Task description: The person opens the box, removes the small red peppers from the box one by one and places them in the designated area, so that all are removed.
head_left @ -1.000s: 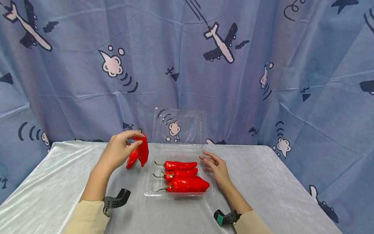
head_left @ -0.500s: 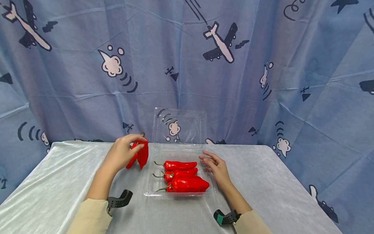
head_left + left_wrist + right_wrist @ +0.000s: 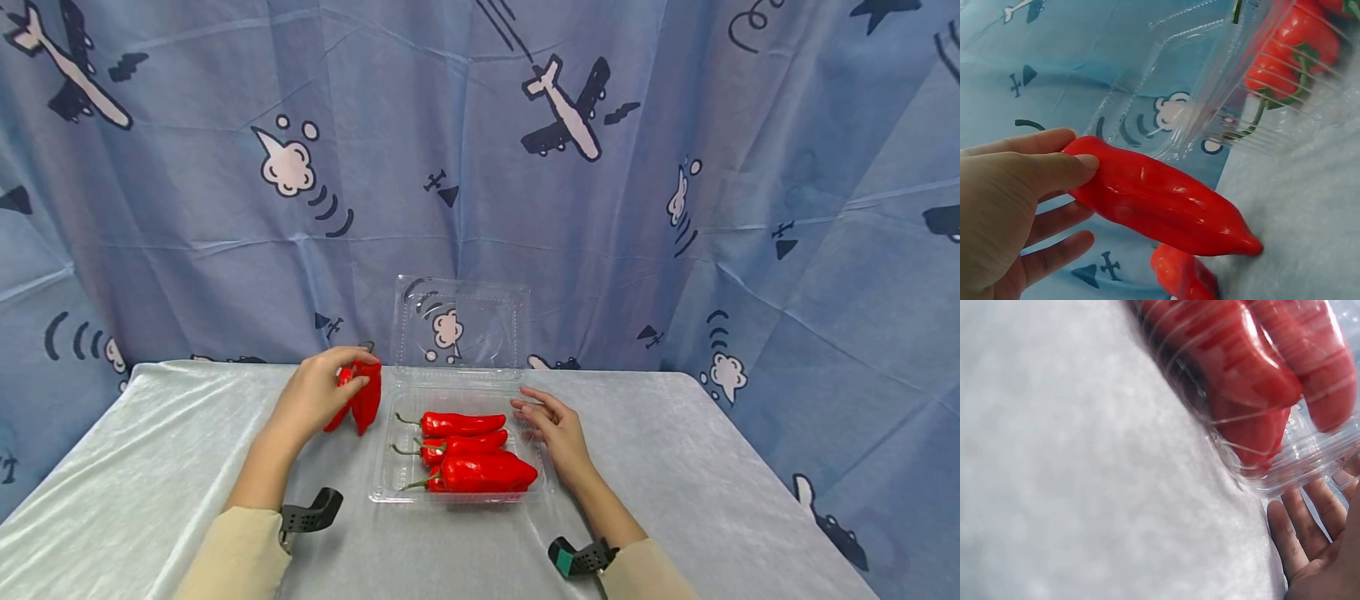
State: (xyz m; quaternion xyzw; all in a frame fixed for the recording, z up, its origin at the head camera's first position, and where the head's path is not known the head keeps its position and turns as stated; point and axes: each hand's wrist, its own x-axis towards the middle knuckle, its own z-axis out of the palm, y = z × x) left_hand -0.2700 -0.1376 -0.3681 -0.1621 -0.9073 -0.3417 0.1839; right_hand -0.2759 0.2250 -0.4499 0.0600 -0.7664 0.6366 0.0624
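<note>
My left hand (image 3: 311, 400) pinches a red pepper (image 3: 1160, 200) near its stem end, between thumb and fingers. The pepper hangs tip down in the head view, its tip close to the cloth. Behind it is a second red pepper (image 3: 1185, 272), partly hidden. To the right stands a clear plastic clamshell box (image 3: 381, 487), its lid (image 3: 487, 329) raised. Several red peppers (image 3: 487, 473) with green stems lie inside, stems to the left. My right hand (image 3: 564, 437) is at the box's right wall, fingers extended alongside it.
The table has a pale velvety cloth (image 3: 712, 483) over it. A blue curtain (image 3: 480, 208) printed with planes and clouds hangs behind the table's far edge. Each wrist wears a black strap, the left strap (image 3: 311, 512) and the right strap (image 3: 581, 557).
My left hand has lowered slightly and shifted right with the pepper, bringing its tip nearer the cloth. The right hand and the box have stayed in place.
</note>
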